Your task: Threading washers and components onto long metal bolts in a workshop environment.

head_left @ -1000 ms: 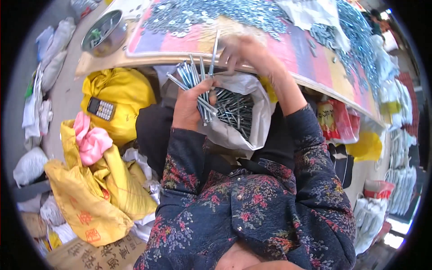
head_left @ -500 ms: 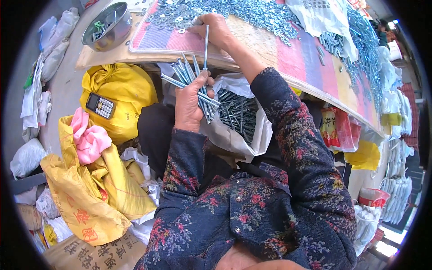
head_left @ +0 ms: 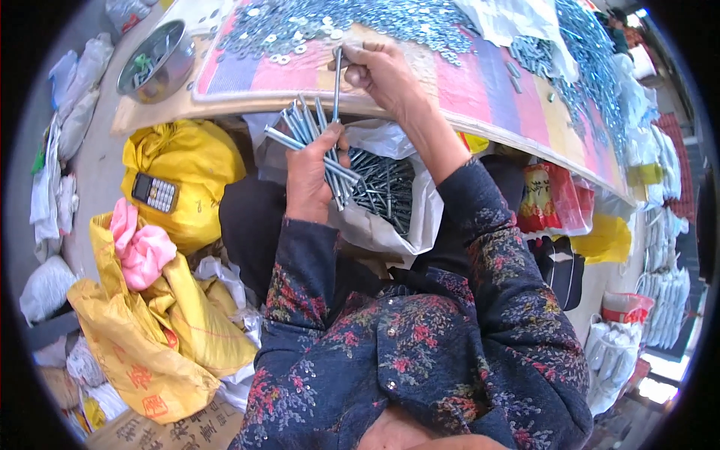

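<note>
My left hand (head_left: pixel 309 178) is wrapped round a bunch of long metal bolts (head_left: pixel 300 124), which fan out past the thumb. One bolt (head_left: pixel 337 86) stands up above the rest, held near its lower end by the thumb. At that bolt's top are the fingertips of my right hand (head_left: pixel 386 75), closed in a pinch; whatever is between them is too small to make out. Below and behind the left hand, an open white bag (head_left: pixel 427 217) holds many bolts (head_left: pixel 382 187). Flat washers (head_left: pixel 300 37) lie spread on the striped mat (head_left: pixel 281 79) beyond my hands.
A steel bowl (head_left: pixel 176 64) with small parts stands at the table's left. Loose metal pieces (head_left: pixel 592 82) heap at the right beside a white plastic bag (head_left: pixel 517 26). Left of my legs are a yellow bag (head_left: pixel 202 161) with a keypad phone (head_left: pixel 155 192) on it and a pink cloth (head_left: pixel 142 251).
My right hand has come back from the washers to the top of the upright bolt. My left hand still holds the bunch. The whole view has shifted slightly.
</note>
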### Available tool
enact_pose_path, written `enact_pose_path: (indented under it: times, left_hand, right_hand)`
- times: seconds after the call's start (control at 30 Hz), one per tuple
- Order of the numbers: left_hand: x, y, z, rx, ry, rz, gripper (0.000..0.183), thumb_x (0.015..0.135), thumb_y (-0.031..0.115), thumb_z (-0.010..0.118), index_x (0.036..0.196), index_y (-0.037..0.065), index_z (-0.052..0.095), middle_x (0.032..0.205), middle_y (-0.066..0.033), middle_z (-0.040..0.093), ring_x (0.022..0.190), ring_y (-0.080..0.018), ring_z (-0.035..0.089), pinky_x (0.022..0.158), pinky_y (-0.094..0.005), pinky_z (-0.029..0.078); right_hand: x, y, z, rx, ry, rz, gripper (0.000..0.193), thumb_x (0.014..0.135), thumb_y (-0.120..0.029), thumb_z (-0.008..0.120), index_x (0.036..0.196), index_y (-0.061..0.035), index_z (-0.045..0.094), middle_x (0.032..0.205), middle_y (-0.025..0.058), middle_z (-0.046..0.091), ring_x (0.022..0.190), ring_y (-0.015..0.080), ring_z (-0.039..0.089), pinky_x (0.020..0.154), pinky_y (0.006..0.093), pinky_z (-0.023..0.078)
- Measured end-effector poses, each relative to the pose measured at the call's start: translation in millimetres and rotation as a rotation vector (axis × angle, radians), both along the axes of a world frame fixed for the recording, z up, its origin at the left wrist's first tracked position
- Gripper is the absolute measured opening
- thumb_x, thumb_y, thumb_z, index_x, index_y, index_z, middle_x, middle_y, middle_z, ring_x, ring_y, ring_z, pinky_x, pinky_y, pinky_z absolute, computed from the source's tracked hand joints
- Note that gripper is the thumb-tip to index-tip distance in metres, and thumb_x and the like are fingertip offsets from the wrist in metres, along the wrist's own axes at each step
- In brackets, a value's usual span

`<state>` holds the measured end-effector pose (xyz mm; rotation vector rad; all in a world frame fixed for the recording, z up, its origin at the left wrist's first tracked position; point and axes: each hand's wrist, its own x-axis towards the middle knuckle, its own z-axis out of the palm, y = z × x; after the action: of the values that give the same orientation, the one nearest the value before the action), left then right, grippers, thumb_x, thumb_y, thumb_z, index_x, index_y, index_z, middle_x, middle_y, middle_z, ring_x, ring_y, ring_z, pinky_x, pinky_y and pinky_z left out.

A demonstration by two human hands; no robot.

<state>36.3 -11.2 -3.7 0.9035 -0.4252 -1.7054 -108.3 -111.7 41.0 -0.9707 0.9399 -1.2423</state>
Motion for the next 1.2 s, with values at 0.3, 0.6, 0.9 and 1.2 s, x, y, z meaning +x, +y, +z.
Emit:
enact_pose_path:
  times: [0.3, 0.6, 0.9, 1.2]
  left_hand:
    - [-4, -5, -5, 0.065, 0.209, -0.140, 0.010, 0.085, 0.009, 0.067, 0.091, 0.002, 0.062, 0.070, -0.0054, 0.061, 0.049, -0.0124, 0.055, 0.040, -0.0218, 0.044]
    - [-1, -7, -6, 0.030, 0.079, -0.014, 0.016, 0.086, 0.013, 0.067, 0.095, 0.002, 0.061, 0.071, -0.0057, 0.061, 0.049, -0.0124, 0.054, 0.042, -0.0218, 0.042]
    - [0, -5, -3, 0.024, 0.104, 0.053, 0.015, 0.086, 0.006, 0.065, 0.097, -0.003, 0.060, 0.076, -0.0064, 0.060, 0.060, -0.0117, 0.059, 0.044, -0.0209, 0.049]
    - [-3, -4, -7, 0.050, 0.130, 0.038, 0.013, 0.085, 0.002, 0.065, 0.096, -0.004, 0.061, 0.081, -0.0085, 0.063, 0.065, -0.0134, 0.062, 0.043, -0.0217, 0.048]
  right_hand:
    - [-4, 41, -9, -0.985, 1.299, -0.158, 0.018, 0.084, -0.007, 0.062, 0.101, -0.0043, 0.065, 0.071, 0.0108, 0.063, 0.058, 0.0139, 0.062, 0.054, 0.0315, 0.049]
    - [-13, -82, -1, -0.983, 1.351, -0.457, 0.025, 0.089, -0.018, 0.055, 0.108, -0.0043, 0.063, 0.108, 0.0107, 0.064, 0.091, 0.0287, 0.064, 0.078, 0.0409, 0.051]
    - [-44, -40, -25, -0.824, 1.763, -0.264, 0.024, 0.086, -0.022, 0.059, 0.105, -0.0114, 0.067, 0.108, 0.0070, 0.064, 0.100, 0.0273, 0.061, 0.086, 0.0388, 0.049]
    - [-68, -39, -19, -0.641, 1.204, -0.388, 0.019, 0.089, -0.015, 0.062, 0.105, -0.0053, 0.067, 0.085, 0.0134, 0.070, 0.070, 0.0149, 0.070, 0.061, 0.0294, 0.055]
